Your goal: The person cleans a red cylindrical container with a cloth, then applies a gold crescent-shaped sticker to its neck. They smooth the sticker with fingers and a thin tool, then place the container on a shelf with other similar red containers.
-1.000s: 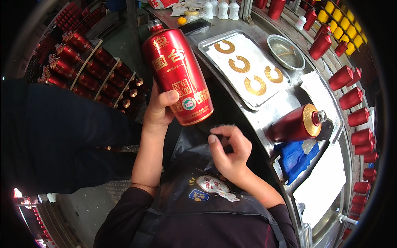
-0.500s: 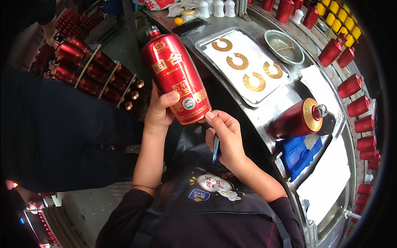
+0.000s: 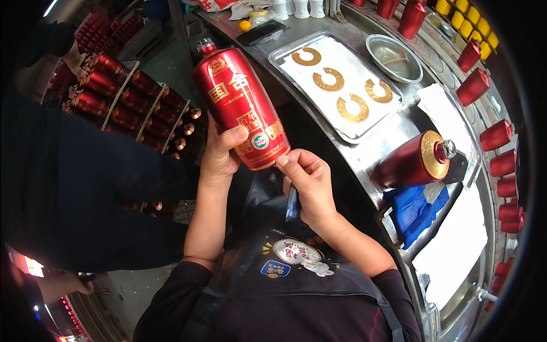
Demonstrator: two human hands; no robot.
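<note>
1. Nearest me I see my dark apron (image 3: 296,268) with three badges on its chest.
2. My left hand (image 3: 219,154) is wrapped around the lower part of one red bottle (image 3: 239,108), thumb across its front label. The bottle is tilted, its neck pointing up and away to the left, held over the gap between me and the bench (image 3: 364,159).
3. My right hand (image 3: 310,185) is curled closed. Its fingertips touch the bottle's bottom edge, and a thin dark tool (image 3: 292,204) sticks down from the fist. I cannot tell what kind of tool it is.
4. Just right of that hand, one blue cloth (image 3: 413,211) hangs over the bench edge.
5. Above the cloth, one second red bottle (image 3: 413,162) lies on its side, its gold shoulder and neck facing right.
6. Farther along the bench sits one flat tray (image 3: 285,54) carrying four gold rings (image 3: 342,85), each with a gap.
7. Beyond the tray stands one round metal bowl (image 3: 394,57).
8. Near the tray's far left corner lies one dark phone (image 3: 261,32).
9. Along the right rim I count about seven red caps (image 3: 496,134) in a curved line; more are cut off by the edge.
10. To my left, racks (image 3: 122,94) hold many red bottles, too packed to count.
</note>
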